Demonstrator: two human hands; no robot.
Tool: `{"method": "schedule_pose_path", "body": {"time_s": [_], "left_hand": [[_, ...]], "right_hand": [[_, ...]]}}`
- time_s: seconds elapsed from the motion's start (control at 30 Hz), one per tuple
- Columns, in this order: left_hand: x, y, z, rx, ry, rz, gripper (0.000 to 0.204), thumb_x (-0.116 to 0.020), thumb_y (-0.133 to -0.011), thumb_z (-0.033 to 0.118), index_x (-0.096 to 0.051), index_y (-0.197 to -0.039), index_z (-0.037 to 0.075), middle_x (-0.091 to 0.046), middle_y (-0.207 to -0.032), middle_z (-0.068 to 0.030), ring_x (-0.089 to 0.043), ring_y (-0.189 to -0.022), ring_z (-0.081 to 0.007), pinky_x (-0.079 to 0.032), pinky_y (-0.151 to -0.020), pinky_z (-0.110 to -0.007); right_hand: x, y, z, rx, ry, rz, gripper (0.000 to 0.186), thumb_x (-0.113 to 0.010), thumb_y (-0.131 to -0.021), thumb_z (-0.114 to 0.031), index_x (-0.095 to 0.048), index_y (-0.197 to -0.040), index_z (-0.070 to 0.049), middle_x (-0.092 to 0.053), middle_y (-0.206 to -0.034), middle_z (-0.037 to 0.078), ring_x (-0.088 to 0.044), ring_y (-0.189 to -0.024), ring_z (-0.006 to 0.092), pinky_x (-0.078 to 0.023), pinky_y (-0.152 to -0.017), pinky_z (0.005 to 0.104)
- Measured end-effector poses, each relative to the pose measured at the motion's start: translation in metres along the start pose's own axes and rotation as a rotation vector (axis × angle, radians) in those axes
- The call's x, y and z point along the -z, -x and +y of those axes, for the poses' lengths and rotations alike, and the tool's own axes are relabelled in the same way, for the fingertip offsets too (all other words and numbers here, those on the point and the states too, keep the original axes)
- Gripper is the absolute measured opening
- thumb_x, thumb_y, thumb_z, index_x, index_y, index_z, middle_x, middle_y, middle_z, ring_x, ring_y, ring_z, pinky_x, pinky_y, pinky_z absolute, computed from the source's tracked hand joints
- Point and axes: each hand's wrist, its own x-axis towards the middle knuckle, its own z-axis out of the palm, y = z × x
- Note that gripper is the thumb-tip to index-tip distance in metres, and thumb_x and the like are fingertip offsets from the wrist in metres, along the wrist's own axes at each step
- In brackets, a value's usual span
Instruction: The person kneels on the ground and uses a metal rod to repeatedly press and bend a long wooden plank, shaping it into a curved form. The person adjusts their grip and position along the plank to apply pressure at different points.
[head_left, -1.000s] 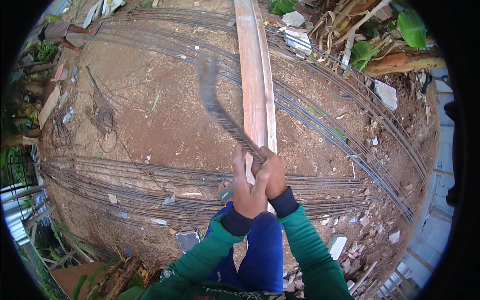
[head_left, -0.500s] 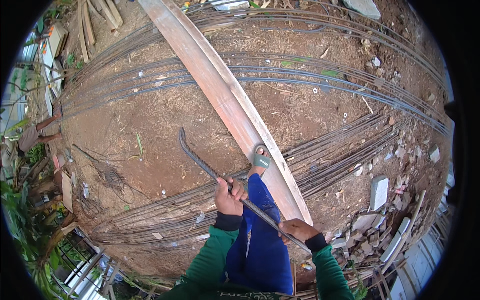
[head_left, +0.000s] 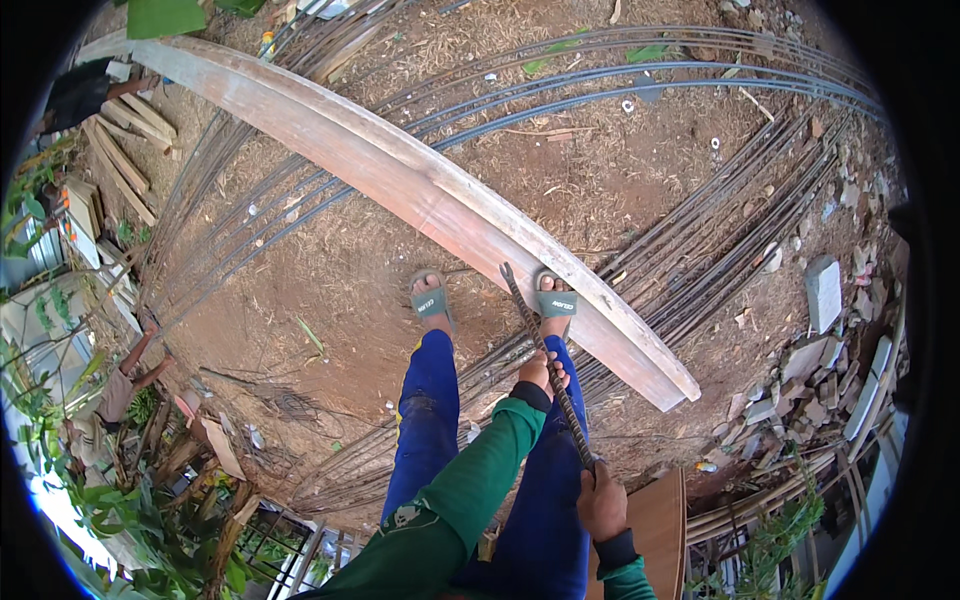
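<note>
I hold a dark ribbed rebar rod (head_left: 572, 418) with both hands. My left hand (head_left: 541, 375) is closed round its middle. Lower and to the right, my right hand (head_left: 602, 505) grips its near end, fingers curled over. The far tip of the rebar lies over a long wooden plank (head_left: 400, 188), close to my right sandal (head_left: 556, 300), which rests on that plank. My left sandal (head_left: 430, 302) is on the bare soil. Whether the tip touches the plank, I cannot tell.
Bundles of long rods (head_left: 700, 235) run across the ground, partly beneath the plank. Broken rubble (head_left: 805, 360) and a pale block (head_left: 823, 293) lie at right. A brown board (head_left: 655, 530) stands near my right hand. People are at the left edge, beside timber strips (head_left: 120, 165).
The rebar has swung from slanting left to pointing nearly straight ahead, its tip now by my right foot. Both hands moved with it, the right one nearer me. My view has turned and shifted.
</note>
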Motion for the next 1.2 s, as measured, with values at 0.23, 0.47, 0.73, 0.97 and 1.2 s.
{"method": "schedule_pose_path", "body": {"time_s": [0.23,0.47,0.73,0.97,1.2], "left_hand": [[0.005,-0.058,0.063,-0.074,-0.885,0.256,0.036,-0.05,-0.101,0.038,-0.053,-0.101,0.002,-0.059,-0.071,-0.0161,-0.062,-0.055,-0.0346,-0.053,-0.053,-0.053],[-0.067,-0.055,0.141,-1.37,-1.992,-0.09,0.057,-0.07,-0.084,0.028,-0.05,-0.127,-0.004,-0.052,-0.125,-0.0226,-0.046,-0.122,-0.0399,-0.037,-0.105,-0.047],[-0.13,-0.166,0.09,-1.258,-2.915,-0.31,0.094,-0.084,-0.068,0.038,-0.04,-0.141,-0.002,-0.044,-0.144,-0.0194,-0.034,-0.14,-0.033,-0.023,-0.118,-0.046],[-0.142,-0.22,0.061,-1.382,-3.027,-0.274,0.059,-0.081,-0.069,0.027,-0.06,-0.116,-0.003,-0.056,-0.118,-0.0159,-0.05,-0.119,-0.0346,-0.038,-0.106,-0.047],[-0.148,-0.21,0.057,-1.294,-3.109,-0.252,0.066,-0.084,-0.064,0.026,-0.058,-0.117,-0.004,-0.056,-0.118,-0.0178,-0.053,-0.114,-0.032,-0.046,-0.1,-0.038]], "right_hand": [[-0.077,-0.039,-0.021,0.009,-0.283,0.157,0.024,-0.057,-0.095,-0.023,-0.062,-0.108,-0.004,-0.064,-0.075,0.027,-0.062,-0.069,0.0478,-0.047,-0.059,0.0544],[-0.136,-0.028,-0.032,-0.125,-0.536,0.142,0.032,-0.055,-0.097,-0.023,-0.061,-0.113,0.004,-0.063,-0.074,0.029,-0.062,-0.069,0.0479,-0.046,-0.056,0.0524],[-0.146,-0.033,-0.034,-0.298,-0.748,0.003,0.038,-0.058,-0.096,-0.017,-0.059,-0.12,0.013,-0.062,-0.07,0.026,-0.062,-0.055,0.0311,-0.045,-0.051,0.0396],[-0.154,-0.048,0.003,-0.206,-0.797,0.014,0.031,-0.06,-0.096,-0.017,-0.065,-0.119,0.002,-0.067,-0.091,0.028,-0.067,-0.08,0.0429,-0.053,-0.068,0.0449],[-0.173,-0.045,0.01,-0.195,-0.823,0.049,0.03,-0.061,-0.095,-0.017,-0.065,-0.118,0.002,-0.066,-0.095,0.029,-0.065,-0.085,0.0442,-0.053,-0.072,0.0454]]}}
